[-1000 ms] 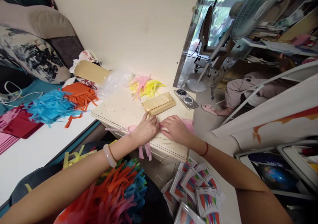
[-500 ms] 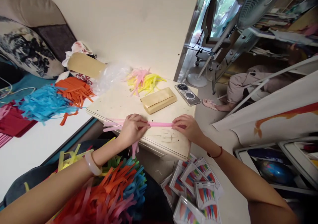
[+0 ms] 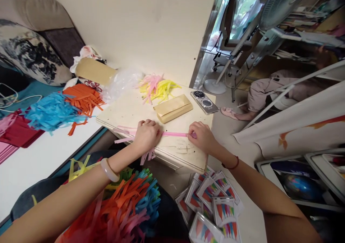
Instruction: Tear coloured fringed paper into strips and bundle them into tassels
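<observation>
A pink tissue-paper strip (image 3: 175, 134) is stretched in a narrow band between my hands, low over the small cream table (image 3: 118, 113). My left hand (image 3: 147, 134) is closed on its left part, and loose pink fringes stick out to the left and hang below the wrist at the table edge. At the other end, my right hand (image 3: 199, 136) pinches the strip, fingers curled. Just beyond the strip lies a folded tan paper packet (image 3: 173, 109). A pile of pink and yellow paper fringes (image 3: 157, 88) rests behind it.
A phone (image 3: 205, 102) lies at the table's right corner. Fringed orange, blue and multicoloured paper (image 3: 118, 207) covers my lap. Several packaged cards (image 3: 210, 200) are on the floor. Blue fringes (image 3: 51, 110) sit on the white surface at left. A seated person's leg (image 3: 258, 95) shows beyond.
My left hand has curled further over the pink strip, its knuckles now facing up. My right fingers have folded in more around their end. The view has shifted slightly.
</observation>
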`<action>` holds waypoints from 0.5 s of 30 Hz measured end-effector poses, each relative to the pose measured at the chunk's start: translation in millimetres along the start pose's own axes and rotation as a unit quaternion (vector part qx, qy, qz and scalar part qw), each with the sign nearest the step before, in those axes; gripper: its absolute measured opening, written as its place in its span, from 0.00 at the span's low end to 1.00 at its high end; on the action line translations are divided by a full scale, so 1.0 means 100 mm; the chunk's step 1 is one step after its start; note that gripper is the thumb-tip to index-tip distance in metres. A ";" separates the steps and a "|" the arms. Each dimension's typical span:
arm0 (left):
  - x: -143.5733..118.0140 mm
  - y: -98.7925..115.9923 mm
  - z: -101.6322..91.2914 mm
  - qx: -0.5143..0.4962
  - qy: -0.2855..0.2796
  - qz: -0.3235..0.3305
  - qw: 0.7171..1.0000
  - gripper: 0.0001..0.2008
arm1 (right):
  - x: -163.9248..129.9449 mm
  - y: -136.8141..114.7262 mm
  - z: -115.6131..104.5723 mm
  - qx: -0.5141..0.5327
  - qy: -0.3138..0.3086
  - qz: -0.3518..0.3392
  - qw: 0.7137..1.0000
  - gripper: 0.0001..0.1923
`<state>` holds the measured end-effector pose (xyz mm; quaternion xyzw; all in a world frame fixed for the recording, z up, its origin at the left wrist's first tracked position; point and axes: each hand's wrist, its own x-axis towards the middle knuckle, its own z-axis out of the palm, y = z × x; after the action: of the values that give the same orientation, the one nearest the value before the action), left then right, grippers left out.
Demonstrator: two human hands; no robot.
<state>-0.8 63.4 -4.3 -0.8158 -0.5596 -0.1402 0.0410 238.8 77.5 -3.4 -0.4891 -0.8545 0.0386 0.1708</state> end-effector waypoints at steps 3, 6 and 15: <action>-0.03 -0.02 0.03 -0.032 0.038 0.096 0.994 0.10 | 0.00 -0.11 0.02 -0.077 0.008 -0.111 0.991 0.18; -0.05 -0.04 0.02 -0.026 0.058 0.182 0.981 0.10 | -0.03 -0.14 0.06 -0.123 -0.028 -0.212 0.969 0.28; 0.13 0.08 -0.14 0.093 0.019 0.295 0.951 0.11 | -0.16 0.09 -0.15 -0.119 -0.031 -0.139 0.983 0.14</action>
<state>8.8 68.7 13.0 -0.9343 -0.3034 -0.0841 0.1670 258.3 67.3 4.3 -0.3809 -0.9175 -0.0723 0.0886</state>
